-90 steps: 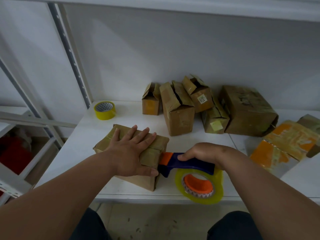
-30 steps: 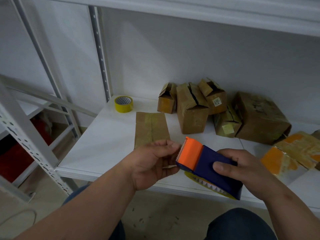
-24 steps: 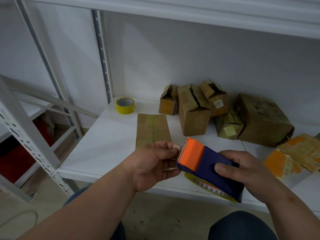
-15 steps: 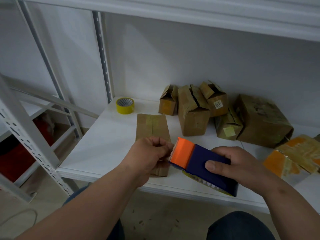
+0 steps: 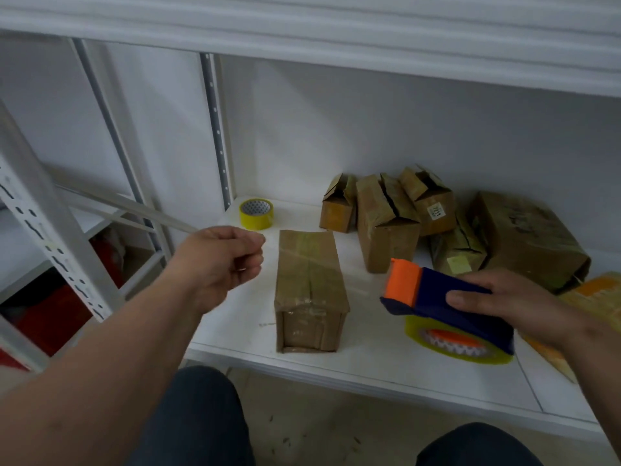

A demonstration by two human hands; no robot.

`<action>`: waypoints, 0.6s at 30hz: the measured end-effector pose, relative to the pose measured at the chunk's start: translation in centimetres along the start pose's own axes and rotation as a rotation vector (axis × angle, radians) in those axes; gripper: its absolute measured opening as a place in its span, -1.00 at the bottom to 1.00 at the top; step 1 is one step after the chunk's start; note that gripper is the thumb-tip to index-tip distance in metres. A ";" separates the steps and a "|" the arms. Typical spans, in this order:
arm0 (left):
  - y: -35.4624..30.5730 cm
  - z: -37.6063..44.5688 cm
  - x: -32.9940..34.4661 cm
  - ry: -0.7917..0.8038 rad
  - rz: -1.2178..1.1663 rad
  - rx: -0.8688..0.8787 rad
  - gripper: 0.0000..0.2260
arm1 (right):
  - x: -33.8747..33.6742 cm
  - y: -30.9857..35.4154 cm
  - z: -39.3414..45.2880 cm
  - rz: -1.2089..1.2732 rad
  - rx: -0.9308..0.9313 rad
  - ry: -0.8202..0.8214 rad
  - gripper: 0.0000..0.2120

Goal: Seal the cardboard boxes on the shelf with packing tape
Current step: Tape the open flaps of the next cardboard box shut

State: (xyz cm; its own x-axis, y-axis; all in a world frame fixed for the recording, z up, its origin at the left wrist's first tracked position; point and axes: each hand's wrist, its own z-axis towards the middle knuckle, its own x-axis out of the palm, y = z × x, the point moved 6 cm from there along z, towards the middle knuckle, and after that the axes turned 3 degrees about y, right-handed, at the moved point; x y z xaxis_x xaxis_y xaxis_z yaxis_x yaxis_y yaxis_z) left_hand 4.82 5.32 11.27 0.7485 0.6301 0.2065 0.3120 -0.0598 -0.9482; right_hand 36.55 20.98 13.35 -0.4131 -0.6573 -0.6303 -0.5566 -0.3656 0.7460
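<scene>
A long brown cardboard box (image 5: 309,290), taped along its top seam, is laid on the white shelf (image 5: 396,368) with its long axis running from the front edge toward the back wall. The blue and orange tape dispenser (image 5: 443,309) is held in the right hand (image 5: 510,301), orange end pointing left toward the box. The left hand (image 5: 223,260) is raised left of the box, fingers pinched together; whether clear tape is held cannot be told.

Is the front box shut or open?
Shut: the front box has its flaps flat, with glossy tape along the top seam and down its near end.
</scene>
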 end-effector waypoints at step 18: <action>6.6 1.5 -2.0 -0.229 -0.015 -0.131 -0.93 | -0.9 0.9 7.3 -0.270 0.149 0.135 -0.47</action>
State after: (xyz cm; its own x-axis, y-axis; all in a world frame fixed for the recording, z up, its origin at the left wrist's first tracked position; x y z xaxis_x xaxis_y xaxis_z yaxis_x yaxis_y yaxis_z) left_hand 4.47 4.82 4.20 0.5958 0.7897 0.1466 0.4065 -0.1391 -0.9030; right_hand 31.15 26.05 12.95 -0.1426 -0.6348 -0.7594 -0.7362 -0.4448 0.5100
